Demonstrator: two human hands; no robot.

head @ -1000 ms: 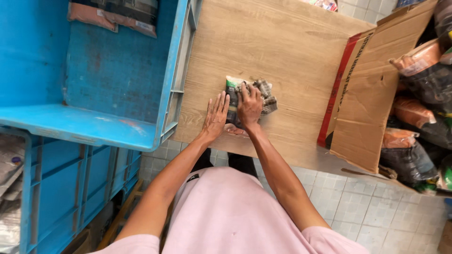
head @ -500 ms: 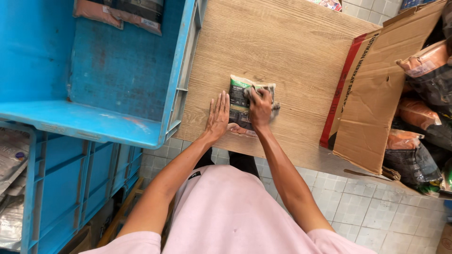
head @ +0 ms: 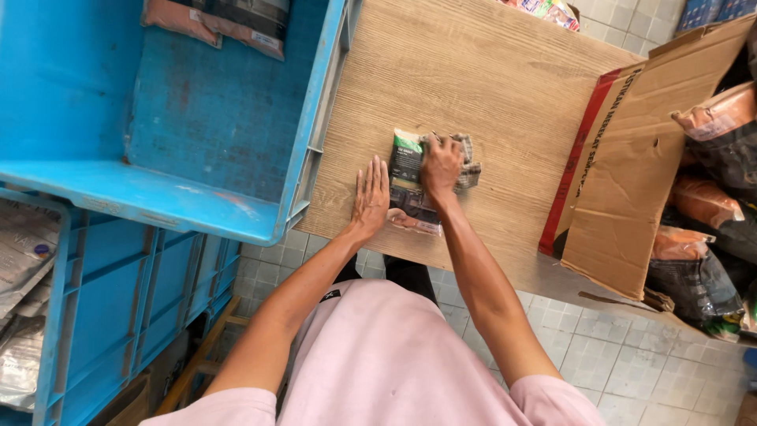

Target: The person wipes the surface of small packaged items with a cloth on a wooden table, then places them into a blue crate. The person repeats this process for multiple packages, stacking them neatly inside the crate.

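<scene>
Head view: your right hand (head: 440,164) is pressed down on a small dark packet (head: 410,183) with a green corner, fingers curled over its upper right edge where a crumpled silvery bit of wrapping sticks out. Whether those fingers pinch the wrapping or only bear down on it cannot be told. Your left hand (head: 371,197) lies flat and open on the tabletop (head: 473,71), fingers straight, its edge touching the packet's left side; it holds nothing. The packet lies flat near the tabletop's near edge, about midway between the blue crate (head: 197,118) on your left and the open cardboard box (head: 631,166) on your right.

The step in hand looks like flattening or squaring up the packet against the wood, left hand steadying, right hand pressing. The blue crate holds a couple of reddish-brown bags (head: 213,20) at its far end; more such bags (head: 710,158) fill the space behind the cardboard box flap.

A next move would call for a proper grip first: the right fingers need to close round the packet's edge, since a flat press alone will not lift it.
</scene>
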